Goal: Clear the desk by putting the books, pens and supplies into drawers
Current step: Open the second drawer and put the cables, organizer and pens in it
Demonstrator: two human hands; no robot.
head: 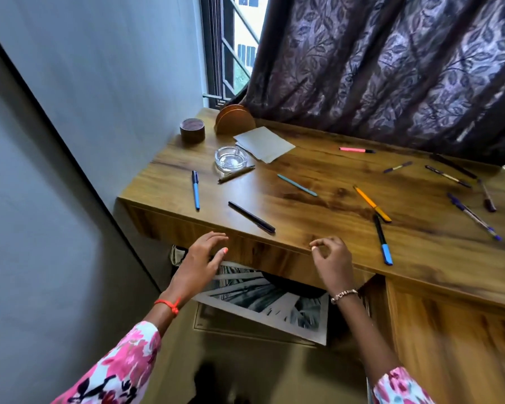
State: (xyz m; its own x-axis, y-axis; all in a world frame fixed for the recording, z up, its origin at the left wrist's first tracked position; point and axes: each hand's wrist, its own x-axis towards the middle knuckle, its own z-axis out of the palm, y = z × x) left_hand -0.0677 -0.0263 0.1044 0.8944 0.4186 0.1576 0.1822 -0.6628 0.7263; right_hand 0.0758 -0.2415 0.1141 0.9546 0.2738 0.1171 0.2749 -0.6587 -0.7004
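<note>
Across mid-frame, our counter (318, 182) carries scattered pens — the black pen (251, 217) near its front edge. Lower centre, our left hand (200, 263) and right hand (331, 260) hold nothing (grips loose); a hasty drawer-pull could jolt pens off.

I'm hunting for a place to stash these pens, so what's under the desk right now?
Under the desk a black-and-white picture leans in the open space, with something dark behind it. The desk's front edge and both hands, left and right, cover the rest.
</note>
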